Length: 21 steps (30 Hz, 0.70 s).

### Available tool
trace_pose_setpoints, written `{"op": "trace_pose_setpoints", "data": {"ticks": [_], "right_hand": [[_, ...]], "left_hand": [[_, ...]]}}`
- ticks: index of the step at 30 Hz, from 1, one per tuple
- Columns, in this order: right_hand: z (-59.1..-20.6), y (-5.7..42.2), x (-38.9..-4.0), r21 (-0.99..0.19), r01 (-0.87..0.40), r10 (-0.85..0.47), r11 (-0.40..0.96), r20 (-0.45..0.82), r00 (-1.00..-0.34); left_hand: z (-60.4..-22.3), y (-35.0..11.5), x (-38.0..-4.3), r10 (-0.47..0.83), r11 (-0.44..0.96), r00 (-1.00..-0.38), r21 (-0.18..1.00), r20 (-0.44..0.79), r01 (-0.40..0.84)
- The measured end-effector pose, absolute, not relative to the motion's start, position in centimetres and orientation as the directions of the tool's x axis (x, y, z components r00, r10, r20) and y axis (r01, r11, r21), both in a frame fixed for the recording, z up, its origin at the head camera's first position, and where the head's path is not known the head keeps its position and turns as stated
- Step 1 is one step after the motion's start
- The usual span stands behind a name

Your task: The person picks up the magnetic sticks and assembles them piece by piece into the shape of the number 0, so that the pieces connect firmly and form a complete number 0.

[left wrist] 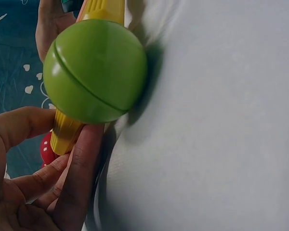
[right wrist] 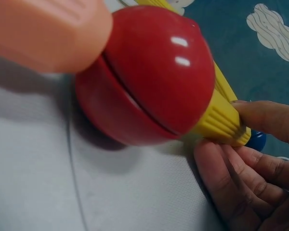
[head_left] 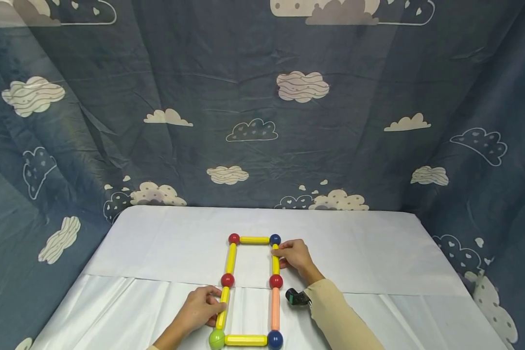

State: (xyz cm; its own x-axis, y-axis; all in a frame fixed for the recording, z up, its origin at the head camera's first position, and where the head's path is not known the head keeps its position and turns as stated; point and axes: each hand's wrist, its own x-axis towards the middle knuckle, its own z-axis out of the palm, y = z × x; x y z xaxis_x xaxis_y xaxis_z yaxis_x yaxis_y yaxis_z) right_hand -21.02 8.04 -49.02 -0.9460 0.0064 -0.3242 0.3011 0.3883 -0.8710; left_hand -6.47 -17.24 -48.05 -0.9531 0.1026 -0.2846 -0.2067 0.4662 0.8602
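A long frame of toy rods and balls lies on the white table. My left hand [head_left: 200, 307] pinches the lower left yellow rod [head_left: 222, 308], just above the green ball [left wrist: 95, 71]. On the other side, my right hand [head_left: 295, 255] pinches the upper right yellow rod [right wrist: 221, 118] between the far blue ball [head_left: 275, 239] and a red ball [right wrist: 149, 74]. An orange-pink rod [head_left: 275, 308] joins that red ball to the near blue ball [head_left: 275, 339]. Yellow rods form the far end [head_left: 254, 240] and the near end [head_left: 246, 340]. Red balls stand at the far left [head_left: 234, 238] and mid left [head_left: 227, 280].
The white cloth-covered table [head_left: 367, 253] has a crease across its middle. Behind and beside it hangs a dark blue curtain [head_left: 227, 73] with cloud prints. A small black device [head_left: 297, 297] is worn at the right wrist, by a beige sleeve [head_left: 339, 316].
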Motion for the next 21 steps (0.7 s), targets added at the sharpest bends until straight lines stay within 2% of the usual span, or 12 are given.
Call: {"op": "trace_pose_setpoints", "data": {"ticks": [21], "right_hand": [[-49.23,7.98,-21.86,-0.872,0.318,0.018,0.372,-0.336,-0.942]], "left_hand": [[-48.19,-16.78,-6.61,0.078,0.453,-0.955,0.864,-0.285,-0.221]]}}
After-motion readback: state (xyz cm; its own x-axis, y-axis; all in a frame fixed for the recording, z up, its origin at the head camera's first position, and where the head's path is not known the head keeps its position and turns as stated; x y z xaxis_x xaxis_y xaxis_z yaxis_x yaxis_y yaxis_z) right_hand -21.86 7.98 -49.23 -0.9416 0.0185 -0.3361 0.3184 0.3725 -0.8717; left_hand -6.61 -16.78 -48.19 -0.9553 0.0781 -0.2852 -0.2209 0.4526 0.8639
